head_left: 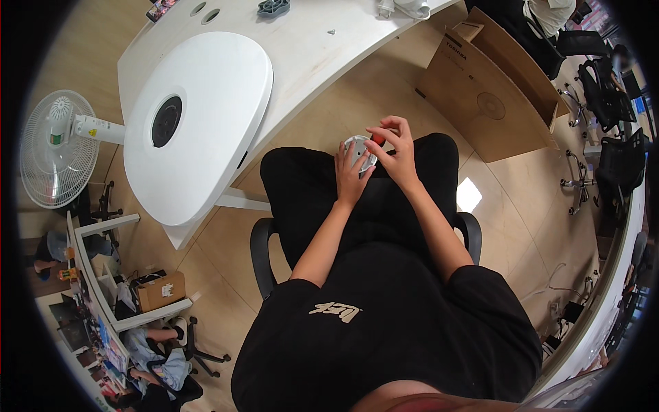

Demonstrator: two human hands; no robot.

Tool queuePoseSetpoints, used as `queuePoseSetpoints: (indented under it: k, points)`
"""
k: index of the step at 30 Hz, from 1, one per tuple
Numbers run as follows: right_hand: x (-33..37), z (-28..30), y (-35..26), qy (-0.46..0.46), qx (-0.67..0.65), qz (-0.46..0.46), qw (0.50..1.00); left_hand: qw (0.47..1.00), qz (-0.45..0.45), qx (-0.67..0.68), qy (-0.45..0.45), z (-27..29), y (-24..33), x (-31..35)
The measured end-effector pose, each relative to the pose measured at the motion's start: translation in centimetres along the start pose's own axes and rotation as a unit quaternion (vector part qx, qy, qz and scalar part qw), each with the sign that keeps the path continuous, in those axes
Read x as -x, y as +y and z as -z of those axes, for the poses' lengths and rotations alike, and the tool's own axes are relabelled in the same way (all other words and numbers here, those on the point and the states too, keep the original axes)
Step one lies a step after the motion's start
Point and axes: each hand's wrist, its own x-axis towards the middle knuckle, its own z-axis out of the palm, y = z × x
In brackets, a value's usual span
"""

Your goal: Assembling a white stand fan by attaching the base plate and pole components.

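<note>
The work seems to be part way through, with both hands busy over the person's lap (305,185). The left hand (351,180) lies along a small round white piece (358,147), fingers stretched out, and seems to hold it steady. The right hand (399,154) is at the right side of the piece, with thumb and first finger bent around a red thing (378,139), which they seem to pinch. I cannot tell if the red thing touches the white piece or is fixed to it. What is done: the box (473,110) on the far right is open, and the white piece is in hand. What is left, I think, is to finish with the white piece, as it is not put down or joined to anything big. On the far left, a big white rounded thing (220,89) sits on the desk (322,55), near a fan (60,147). A grey lump (273,7) is at the desk's far side, apart from the hands.
</note>
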Motion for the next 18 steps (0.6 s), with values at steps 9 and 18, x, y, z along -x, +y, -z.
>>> queuePoseSetpoints:
  k: [9,18]
  points:
    - [-0.38,-0.04,0.17,0.024,-0.155,-0.054,0.986,1.000,-0.007,-0.013,0.009,0.40,0.52,-0.40]
    - [-0.39,-0.02,-0.56,0.030,0.007,-0.012,0.999,1.000,-0.015,-0.012,0.018,0.67,0.87,-0.45]
